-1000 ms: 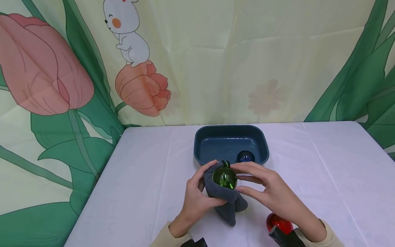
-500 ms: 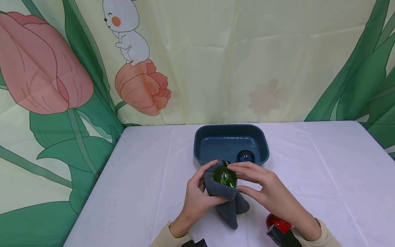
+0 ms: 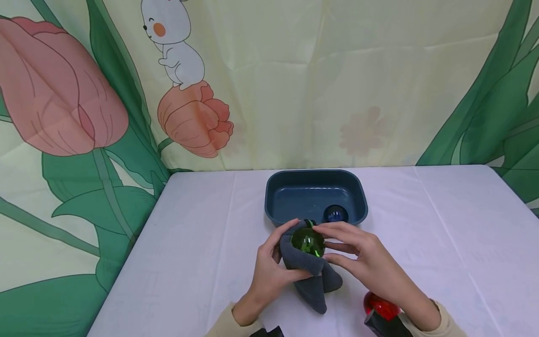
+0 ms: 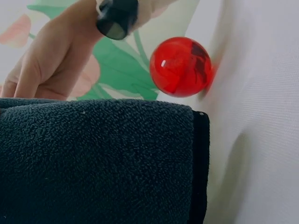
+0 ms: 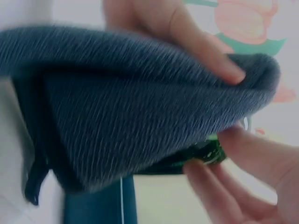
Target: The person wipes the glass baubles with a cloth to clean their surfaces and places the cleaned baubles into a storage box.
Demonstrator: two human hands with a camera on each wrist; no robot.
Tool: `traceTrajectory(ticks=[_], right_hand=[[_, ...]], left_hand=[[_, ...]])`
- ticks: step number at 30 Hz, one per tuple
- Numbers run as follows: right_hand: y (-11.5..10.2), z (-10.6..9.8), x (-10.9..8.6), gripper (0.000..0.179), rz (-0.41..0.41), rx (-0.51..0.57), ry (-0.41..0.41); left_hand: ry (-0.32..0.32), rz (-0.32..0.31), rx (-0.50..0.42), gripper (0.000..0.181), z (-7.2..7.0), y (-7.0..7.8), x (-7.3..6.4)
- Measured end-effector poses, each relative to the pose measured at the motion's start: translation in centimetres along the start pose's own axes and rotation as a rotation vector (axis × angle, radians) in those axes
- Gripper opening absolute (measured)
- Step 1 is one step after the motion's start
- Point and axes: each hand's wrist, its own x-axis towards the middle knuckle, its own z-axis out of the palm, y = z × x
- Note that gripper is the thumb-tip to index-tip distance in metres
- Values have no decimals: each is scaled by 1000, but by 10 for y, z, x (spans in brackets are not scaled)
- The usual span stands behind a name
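A transparent green ball (image 3: 308, 242) sits in a dark grey-blue towel (image 3: 309, 290) held over the table. My left hand (image 3: 271, 276) grips the towel from the left, its thumb across the front fold. From the right, my right hand (image 3: 358, 250) pinches the ball between its thumb and fingers. In the right wrist view the towel (image 5: 126, 112) covers most of the ball (image 5: 210, 151). The towel (image 4: 98, 158) fills the lower left of the left wrist view and hides the ball there.
A dark blue tray (image 3: 311, 173) stands behind the hands, with a dark blue ball (image 3: 335, 214) inside at its right front. A red ball (image 3: 379, 304) lies on the white tablecloth (image 3: 202, 252), partly hidden by the right wrist's camera (image 3: 385, 324).
The towel's hanging end has shifted slightly right and toward the front. The right fingers have moved a little over the green ball. Both hands keep their hold.
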Motion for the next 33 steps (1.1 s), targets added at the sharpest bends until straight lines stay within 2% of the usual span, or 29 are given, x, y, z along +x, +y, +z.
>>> traceTrajectory(ticks=[5,8,11,15,19,22,28,33], right_hand=[[0,-4,1,51,240,151,-63],[0,-6,2,52,304,175,-91],[0,-6,2,53,267,152,-103],[0,-5,0,54,132,56,-70],[2,-5,-3,62,-16,-80,-30],[4,-2,-2,67,-82,-147,-25],[5,4,2,65,-132,-163,-11],[5,5,1,68,-116,-128,-23]], left_hand=[[0,-4,-2,85,1,0,0],[2,19,-3,83,1,-1,0],[10,58,0,81,1,-3,2],[13,83,3,81,0,-4,2],[-1,71,-13,81,0,-6,2],[3,43,-27,82,0,-5,1],[25,14,-46,82,-3,-4,0],[14,5,-57,80,-2,-5,1]])
